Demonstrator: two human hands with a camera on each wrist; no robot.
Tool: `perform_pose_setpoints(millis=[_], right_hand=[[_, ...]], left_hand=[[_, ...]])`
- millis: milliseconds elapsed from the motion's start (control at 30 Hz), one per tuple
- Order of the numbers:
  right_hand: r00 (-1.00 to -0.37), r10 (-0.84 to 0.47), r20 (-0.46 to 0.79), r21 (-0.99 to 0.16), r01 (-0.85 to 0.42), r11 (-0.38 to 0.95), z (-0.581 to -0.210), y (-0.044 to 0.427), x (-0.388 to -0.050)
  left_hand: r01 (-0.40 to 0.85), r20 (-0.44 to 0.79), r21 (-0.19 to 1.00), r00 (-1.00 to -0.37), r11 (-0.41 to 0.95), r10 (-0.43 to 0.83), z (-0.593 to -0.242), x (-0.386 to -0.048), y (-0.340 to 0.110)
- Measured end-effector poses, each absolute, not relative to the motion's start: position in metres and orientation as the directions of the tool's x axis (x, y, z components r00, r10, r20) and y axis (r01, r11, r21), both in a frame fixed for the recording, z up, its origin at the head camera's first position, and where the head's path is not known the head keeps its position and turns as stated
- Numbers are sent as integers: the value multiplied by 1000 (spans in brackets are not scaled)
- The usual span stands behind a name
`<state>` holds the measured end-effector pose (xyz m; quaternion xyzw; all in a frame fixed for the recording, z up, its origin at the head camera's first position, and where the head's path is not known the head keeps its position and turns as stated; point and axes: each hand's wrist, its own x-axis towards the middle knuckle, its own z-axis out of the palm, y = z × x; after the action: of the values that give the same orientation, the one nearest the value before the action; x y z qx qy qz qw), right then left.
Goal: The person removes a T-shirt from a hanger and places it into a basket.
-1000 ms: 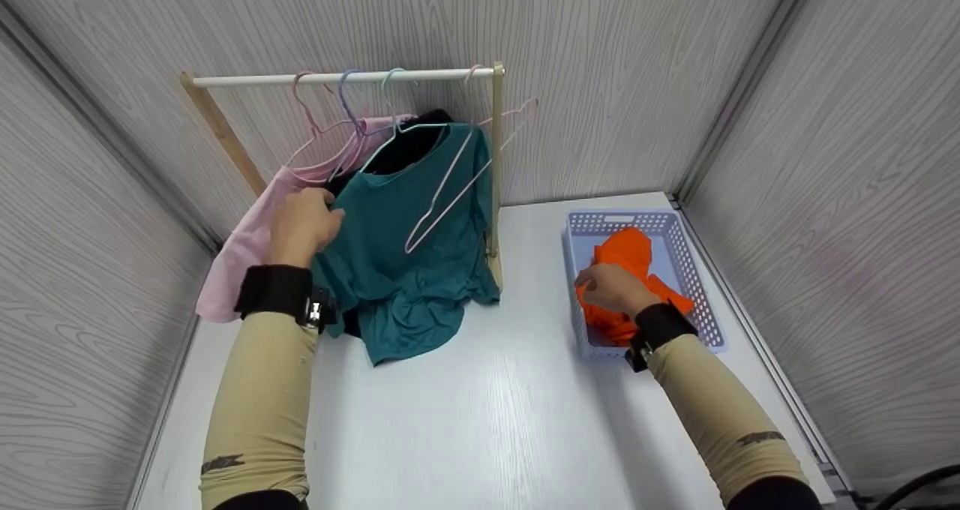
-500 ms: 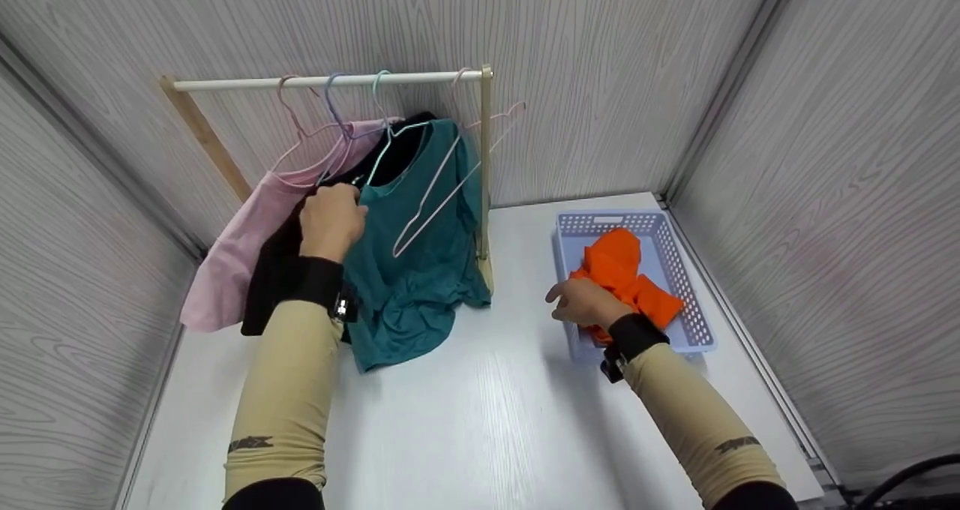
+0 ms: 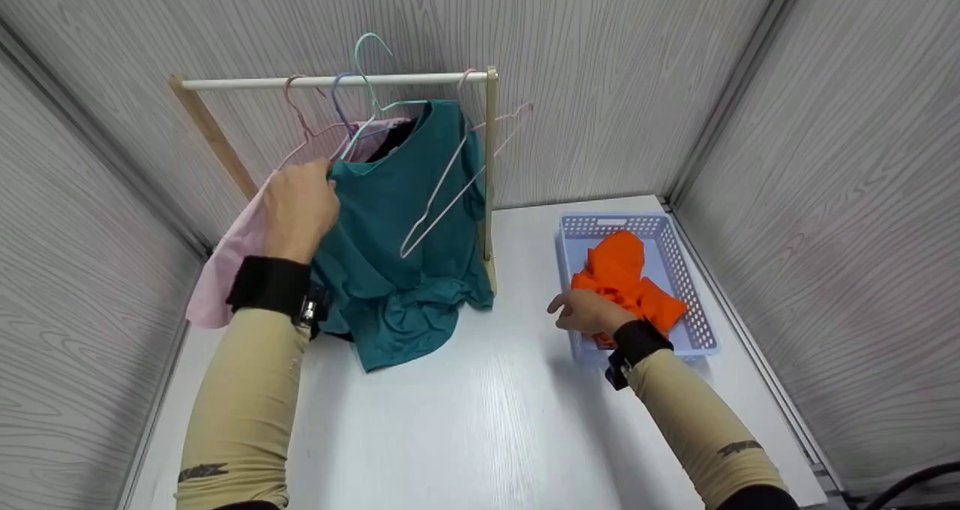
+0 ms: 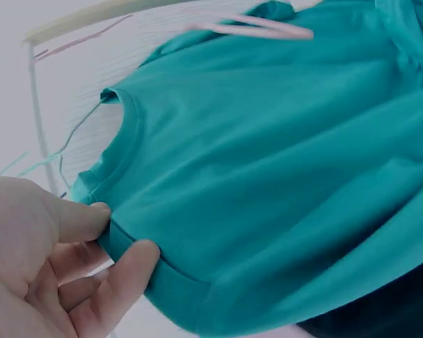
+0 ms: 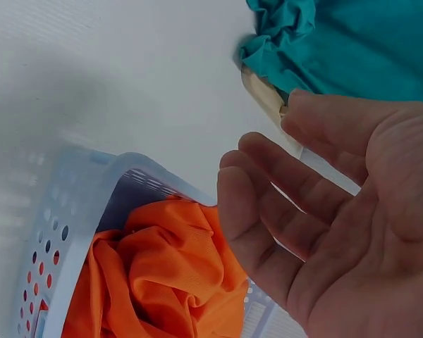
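Observation:
My left hand (image 3: 298, 206) pinches the shoulder of a teal shirt (image 3: 397, 217), which hangs on a mint-green hanger (image 3: 402, 104). That hanger's hook stands above the rail. In the left wrist view, thumb and fingers grip the teal fabric (image 4: 218, 176) beside the neckline. Over the left edge of a lilac basket (image 3: 690, 285), my right hand (image 3: 589, 311) hovers with loosely bent fingers, holding nothing. An orange garment (image 3: 619, 266) lies crumpled in the basket, partly behind that hand; the right wrist view shows its folds (image 5: 176, 267) below the fingers.
The small rack has a white rail (image 3: 262, 84) and wooden posts (image 3: 491, 195). A pink shirt (image 3: 217, 285) hangs at the left, near a blue hanger (image 3: 337, 101) and a mostly hidden black garment. At the right post hangs a bare pink hanger (image 3: 426, 214).
My left hand first moved right, then back left and up with the teal shirt, and the mint hanger's hook has risen off the rail. My right hand shifted slightly left, off the orange garment.

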<state>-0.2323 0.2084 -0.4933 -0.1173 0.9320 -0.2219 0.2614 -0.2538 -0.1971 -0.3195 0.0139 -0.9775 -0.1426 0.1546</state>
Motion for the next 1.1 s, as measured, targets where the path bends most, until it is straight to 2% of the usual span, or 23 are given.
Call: perform_pose_setpoints(millis=[100, 167, 600, 900, 1100], right_hand=[[-827, -357, -435, -487, -118, 866, -493, 207, -231], [-824, -364, -434, -489, -124, 863, -494, 208, -231], [-824, -377, -424, -483, -146, 863, -500, 213, -227], [-822, -356, -445, -483, -115, 868, -501, 214, -226], [-817, -377, -436, -510, -121, 852, -501, 216, -226]], left_hand=[[44, 329, 271, -943, 962, -50, -318, -242, -208], [49, 305, 268, -952, 962, -37, -319, -235, -215], [33, 67, 158, -997, 987, 23, -361, -196, -280], [84, -43, 116, -995, 990, 90, -380, -183, -304], [75, -148, 109, -985, 991, 91, -384, -180, -313]])
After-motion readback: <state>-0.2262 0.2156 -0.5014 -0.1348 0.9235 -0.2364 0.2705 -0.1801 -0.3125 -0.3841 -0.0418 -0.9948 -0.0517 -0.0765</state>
